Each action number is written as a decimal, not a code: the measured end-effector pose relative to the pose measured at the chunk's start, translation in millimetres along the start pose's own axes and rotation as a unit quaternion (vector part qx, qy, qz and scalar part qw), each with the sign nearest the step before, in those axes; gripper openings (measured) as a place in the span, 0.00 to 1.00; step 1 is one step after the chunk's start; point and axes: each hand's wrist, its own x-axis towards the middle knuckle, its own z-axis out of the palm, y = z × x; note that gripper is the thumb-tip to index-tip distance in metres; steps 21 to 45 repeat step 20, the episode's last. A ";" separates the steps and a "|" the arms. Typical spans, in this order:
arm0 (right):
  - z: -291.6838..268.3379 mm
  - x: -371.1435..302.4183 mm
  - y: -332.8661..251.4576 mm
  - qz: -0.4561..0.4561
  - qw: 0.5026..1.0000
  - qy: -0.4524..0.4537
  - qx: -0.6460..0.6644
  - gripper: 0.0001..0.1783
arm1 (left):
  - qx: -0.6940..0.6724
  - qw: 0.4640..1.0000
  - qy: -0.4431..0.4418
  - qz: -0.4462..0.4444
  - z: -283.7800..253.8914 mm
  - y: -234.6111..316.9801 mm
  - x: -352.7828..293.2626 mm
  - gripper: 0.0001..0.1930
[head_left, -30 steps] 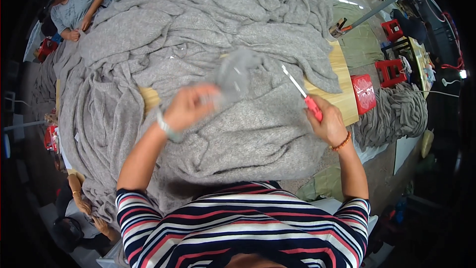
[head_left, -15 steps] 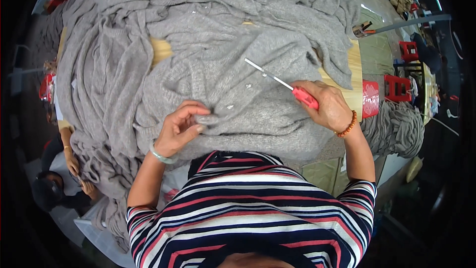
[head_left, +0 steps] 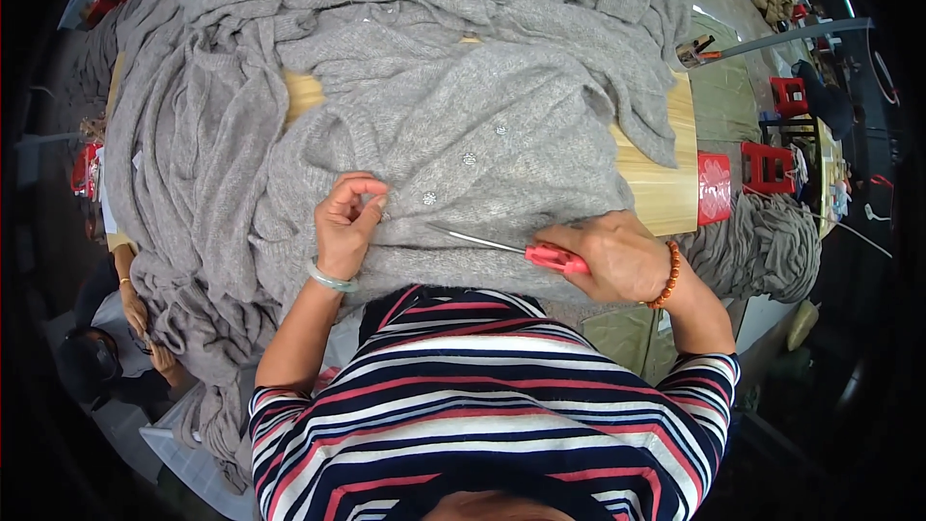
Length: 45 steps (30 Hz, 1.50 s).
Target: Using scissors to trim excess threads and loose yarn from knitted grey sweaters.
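A grey knit garment (head_left: 540, 87) lies spread in front of me, with several shiny round buttons (head_left: 469, 159) in a slanting row across it. My left hand (head_left: 345, 227) is pinched together at the garment, near the lower end of that row. Whatever sits between its fingertips is too small to make out. In my right hand (head_left: 612, 256) I grip scissors (head_left: 557, 259) by their red handles. Their slim metal blades lie together and point left over the cloth, the tip a short way from my left fingertips.
More grey knitwear (head_left: 203, 125) is heaped at the left and far side of the wooden table (head_left: 666, 195). At the right stand red stools (head_left: 767, 167) and a bundle of grey knitwear (head_left: 772, 246). Another person's hands (head_left: 154, 338) are at lower left; others show at the far left.
My right hand has brought the scissors down and left, swinging their tip close to my left hand. My left hand has moved up slightly and its fingers have closed into a pinch.
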 end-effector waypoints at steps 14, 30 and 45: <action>2.2 -19.9 6.7 0.083 0.995 0.006 -0.060 0.19 | 0.425 0.840 -0.191 0.278 32.2 6.2 25.6 0.13; 8.8 -25.6 3.9 0.089 0.994 0.045 -0.033 0.20 | 0.306 0.918 -0.198 0.159 36.7 11.5 30.4 0.10; 8.8 -25.6 3.9 0.089 0.994 0.045 -0.033 0.20 | 0.306 0.918 -0.198 0.159 36.7 11.5 30.4 0.10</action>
